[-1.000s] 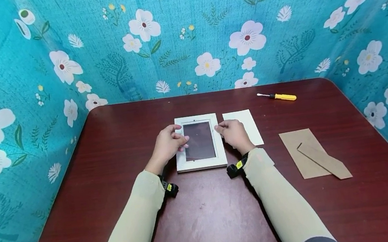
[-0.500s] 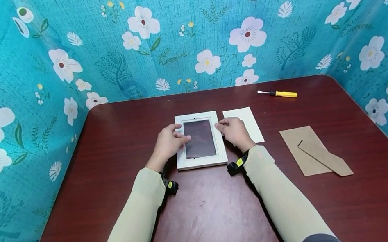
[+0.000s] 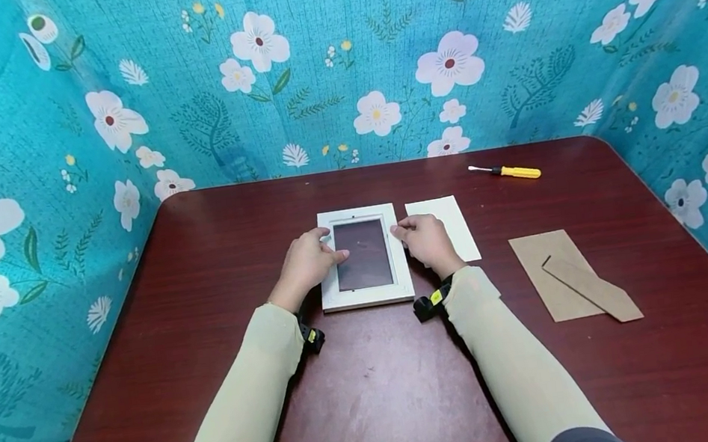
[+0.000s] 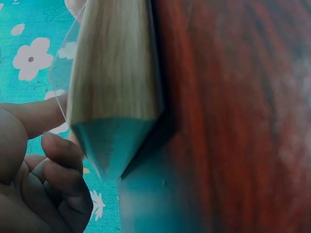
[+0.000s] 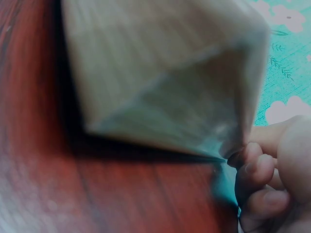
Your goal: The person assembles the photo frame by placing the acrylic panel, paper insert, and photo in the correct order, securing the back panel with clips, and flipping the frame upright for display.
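A white-backed picture frame (image 3: pixel 370 296) lies face down on the dark red table, its wood-grain side showing in the left wrist view. A clear sheet (image 4: pixel 60 73) stands out past the frame's back there, its corner raised. My left hand (image 3: pixel 307 261) is at the frame's left side, thumb over the opening, the other fingers curled; the thumb meets the sheet's edge in the left wrist view. My right hand (image 3: pixel 426 241) grips the frame's right edge, thumb on the back rim. Curled fingers (image 5: pixel 262 170) sit close by the frame's corner in the right wrist view.
A white paper sheet (image 3: pixel 461 236) lies partly behind my right hand. Farther right is a brown backing board (image 3: pixel 546 284) with an angled stand (image 3: pixel 599 296) across it. A yellow-handled screwdriver (image 3: pixel 520 172) lies at the back right. A floral curtain (image 3: pixel 319 67) surrounds the table.
My left thumb has shifted slightly right over the opening, and the left fingers have tucked in behind it. A slanting line low in the opening has gone. The right hand keeps its place.
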`<state>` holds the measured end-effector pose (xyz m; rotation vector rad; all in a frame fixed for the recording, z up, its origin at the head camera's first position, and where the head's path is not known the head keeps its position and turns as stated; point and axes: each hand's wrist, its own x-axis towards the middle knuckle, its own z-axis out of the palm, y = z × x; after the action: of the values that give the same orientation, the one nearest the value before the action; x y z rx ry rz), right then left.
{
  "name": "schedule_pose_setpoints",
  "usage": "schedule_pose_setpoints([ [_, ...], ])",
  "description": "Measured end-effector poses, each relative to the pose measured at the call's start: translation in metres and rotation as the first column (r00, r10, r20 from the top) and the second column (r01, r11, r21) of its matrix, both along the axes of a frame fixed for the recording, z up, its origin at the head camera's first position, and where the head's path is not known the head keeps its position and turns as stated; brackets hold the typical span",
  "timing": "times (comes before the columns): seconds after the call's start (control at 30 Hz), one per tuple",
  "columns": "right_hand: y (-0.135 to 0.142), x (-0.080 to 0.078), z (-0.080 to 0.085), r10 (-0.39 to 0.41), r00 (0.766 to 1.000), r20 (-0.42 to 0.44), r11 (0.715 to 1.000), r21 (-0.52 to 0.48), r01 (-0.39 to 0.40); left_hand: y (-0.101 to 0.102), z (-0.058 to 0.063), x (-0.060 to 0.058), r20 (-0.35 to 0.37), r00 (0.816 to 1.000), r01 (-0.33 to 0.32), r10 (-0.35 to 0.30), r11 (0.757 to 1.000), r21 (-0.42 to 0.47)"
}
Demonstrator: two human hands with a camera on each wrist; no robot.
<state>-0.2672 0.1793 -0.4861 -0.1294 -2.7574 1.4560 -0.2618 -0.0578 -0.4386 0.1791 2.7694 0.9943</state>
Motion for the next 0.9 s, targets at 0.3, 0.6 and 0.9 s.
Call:
schedule_pose_setpoints([
  [0.3, 0.0005, 0.0001, -0.0015, 0.002, 1.000, 0.000, 1.000, -0.008, -0.002, 0.0019, -0.0026, -0.0021, -0.020, 1.000, -0.009, 0.007, 0.995, -0.100],
  [0.6, 0.0009, 0.0009, 0.0010, 0.004, 1.000, 0.001, 1.000, -0.030, -0.004, 0.0065, 0.0013, 0.0016, -0.054, 0.998, 0.011, -0.024, 0.973, -0.232],
  [0.9, 0.0006, 0.0013, 0.0002, -0.002, 1.000, -0.010, 1.000, -0.012, 0.002, 0.0069, 0.0041, 0.0056, -0.087, 0.995, 0.018, -0.042, 0.965, -0.263],
])
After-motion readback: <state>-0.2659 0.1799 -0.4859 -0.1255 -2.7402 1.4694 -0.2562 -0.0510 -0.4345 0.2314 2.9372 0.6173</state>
